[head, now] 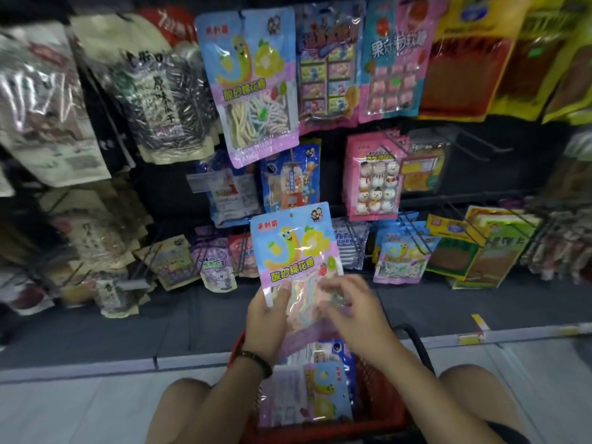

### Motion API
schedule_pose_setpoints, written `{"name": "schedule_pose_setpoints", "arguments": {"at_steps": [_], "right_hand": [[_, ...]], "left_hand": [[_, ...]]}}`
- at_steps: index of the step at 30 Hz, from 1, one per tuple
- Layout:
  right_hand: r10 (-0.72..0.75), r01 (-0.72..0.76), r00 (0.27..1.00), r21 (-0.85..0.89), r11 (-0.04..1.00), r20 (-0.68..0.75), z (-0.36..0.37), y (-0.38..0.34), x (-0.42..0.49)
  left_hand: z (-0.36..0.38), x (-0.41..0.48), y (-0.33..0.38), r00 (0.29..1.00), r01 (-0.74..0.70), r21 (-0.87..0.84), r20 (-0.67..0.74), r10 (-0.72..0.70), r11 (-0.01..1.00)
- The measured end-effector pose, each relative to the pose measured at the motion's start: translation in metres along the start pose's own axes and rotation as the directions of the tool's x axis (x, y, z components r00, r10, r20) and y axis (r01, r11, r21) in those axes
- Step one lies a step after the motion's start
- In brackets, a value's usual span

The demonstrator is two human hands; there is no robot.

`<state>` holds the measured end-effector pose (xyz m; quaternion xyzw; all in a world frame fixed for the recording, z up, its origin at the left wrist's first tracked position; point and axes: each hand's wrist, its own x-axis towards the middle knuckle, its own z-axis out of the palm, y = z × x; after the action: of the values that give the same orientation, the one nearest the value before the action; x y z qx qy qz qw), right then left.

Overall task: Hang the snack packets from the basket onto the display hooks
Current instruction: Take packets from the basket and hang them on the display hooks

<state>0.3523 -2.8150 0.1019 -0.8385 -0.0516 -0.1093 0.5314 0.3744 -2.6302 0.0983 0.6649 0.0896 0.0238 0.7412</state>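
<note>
Pastel blue-and-pink snack packet (pixel 296 251), held upright above the red basket (pixel 381 395): left hand (pixel 267 322) closed on its lower left edge, right hand (pixel 350 310) with fingers curled over its clear lower window. More packets (pixel 323 392) lay in the basket. Matching packet (pixel 248 84) hung on the display above; bare hooks (pixel 474 145) stood to the right.
</note>
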Motion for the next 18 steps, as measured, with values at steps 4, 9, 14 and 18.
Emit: {"name": "schedule_pose_setpoints", "arguments": {"at_steps": [4, 9, 14, 18], "right_hand": [[0.091, -0.086, 0.993, 0.060, 0.995, -0.082, -0.027, -0.010, 0.039], [0.093, -0.087, 0.996, 0.230, 0.969, -0.017, -0.039, -0.036, 0.065], [0.090, -0.081, 0.996, 0.266, 0.960, -0.022, -0.041, -0.047, 0.079], [0.029, -0.031, 0.999, 0.180, 0.983, 0.014, -0.043, -0.060, 0.090]], "left_hand": [[-0.012, 0.017, 0.023, 0.990, 0.097, -0.059, 0.104, -0.091, 0.994], [-0.022, 0.034, 0.044, 0.968, 0.040, -0.024, 0.249, -0.032, 0.999], [-0.020, 0.043, 0.077, 0.978, -0.076, -0.096, 0.185, 0.092, 0.992], [-0.020, 0.057, 0.095, 0.988, -0.074, -0.071, 0.131, 0.083, 0.995]]}}
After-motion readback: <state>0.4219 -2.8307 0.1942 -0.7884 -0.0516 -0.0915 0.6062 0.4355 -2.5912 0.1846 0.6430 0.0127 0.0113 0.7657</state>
